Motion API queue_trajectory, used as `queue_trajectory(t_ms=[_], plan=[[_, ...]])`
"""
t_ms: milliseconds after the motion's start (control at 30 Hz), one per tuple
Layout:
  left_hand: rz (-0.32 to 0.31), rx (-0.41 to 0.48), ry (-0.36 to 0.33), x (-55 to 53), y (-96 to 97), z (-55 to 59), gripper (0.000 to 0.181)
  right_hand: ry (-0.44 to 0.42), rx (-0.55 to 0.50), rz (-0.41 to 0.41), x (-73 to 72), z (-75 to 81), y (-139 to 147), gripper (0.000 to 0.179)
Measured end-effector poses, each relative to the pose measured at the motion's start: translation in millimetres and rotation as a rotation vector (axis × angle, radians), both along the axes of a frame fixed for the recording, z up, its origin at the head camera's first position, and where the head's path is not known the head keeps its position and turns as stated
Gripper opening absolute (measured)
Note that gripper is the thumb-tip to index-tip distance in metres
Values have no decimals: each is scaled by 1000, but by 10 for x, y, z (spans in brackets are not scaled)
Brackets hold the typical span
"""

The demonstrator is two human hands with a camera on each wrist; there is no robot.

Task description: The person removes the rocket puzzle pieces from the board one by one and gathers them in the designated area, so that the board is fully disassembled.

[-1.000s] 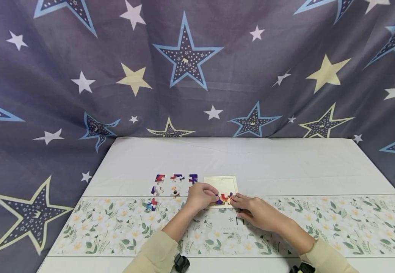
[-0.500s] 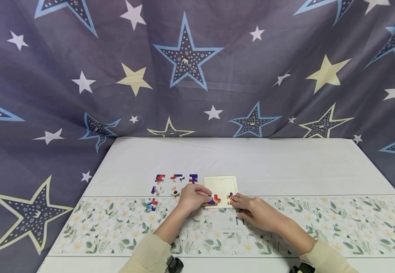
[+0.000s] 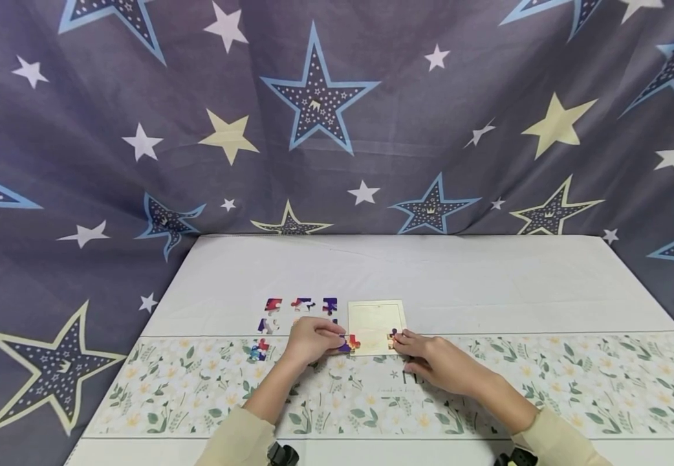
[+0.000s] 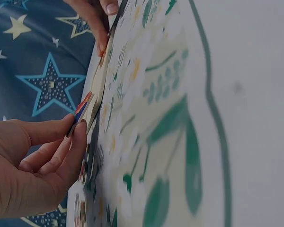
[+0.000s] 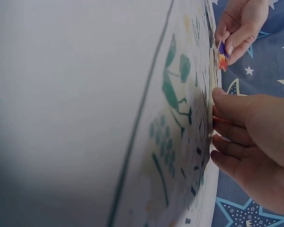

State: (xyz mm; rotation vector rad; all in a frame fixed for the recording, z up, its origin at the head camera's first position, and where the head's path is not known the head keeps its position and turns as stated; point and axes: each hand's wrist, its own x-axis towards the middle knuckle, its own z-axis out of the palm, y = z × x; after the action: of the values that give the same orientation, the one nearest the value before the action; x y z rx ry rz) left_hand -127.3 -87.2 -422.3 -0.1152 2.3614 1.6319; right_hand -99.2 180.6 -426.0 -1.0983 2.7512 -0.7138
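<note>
My left hand (image 3: 309,339) pinches a purple, red and yellow jigsaw piece (image 3: 351,343) between thumb and fingers, at the left edge of a pale puzzle tray (image 3: 373,318). In the left wrist view this jigsaw piece (image 4: 79,109) is tilted, close over the tray's side. At the tray's lower right corner lies another jigsaw piece (image 3: 392,338), partly covered by fingertips of my right hand (image 3: 438,366). The right wrist view shows that hand (image 5: 255,137) with loosely bent fingers, tips against the tray's edge.
Several loose jigsaw pieces lie in rows left of the tray, among them a red one (image 3: 273,304), a purple one (image 3: 329,305) and a blue-red one (image 3: 259,349). My left hand hides some. A star-patterned curtain (image 3: 407,142) rises behind the white and floral table (image 3: 546,291).
My left hand has carried the pinched jigsaw piece leftward, from beside the corner piece to the tray's left edge, opening a gap between the two. My right hand has stayed in place.
</note>
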Motion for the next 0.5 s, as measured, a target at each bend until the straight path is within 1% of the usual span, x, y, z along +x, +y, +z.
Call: queue_trajectory(t_ms=[167, 367, 500], plan=[[39, -26, -19, 29, -112, 7, 17, -6, 1, 2, 2, -5, 2, 42], [73, -68, -1, 65, -246, 40, 17, -7, 9, -9, 4, -5, 3, 43], [87, -76, -6, 90, -348, 55, 15, -6, 8, -6, 3, -1, 0, 43]])
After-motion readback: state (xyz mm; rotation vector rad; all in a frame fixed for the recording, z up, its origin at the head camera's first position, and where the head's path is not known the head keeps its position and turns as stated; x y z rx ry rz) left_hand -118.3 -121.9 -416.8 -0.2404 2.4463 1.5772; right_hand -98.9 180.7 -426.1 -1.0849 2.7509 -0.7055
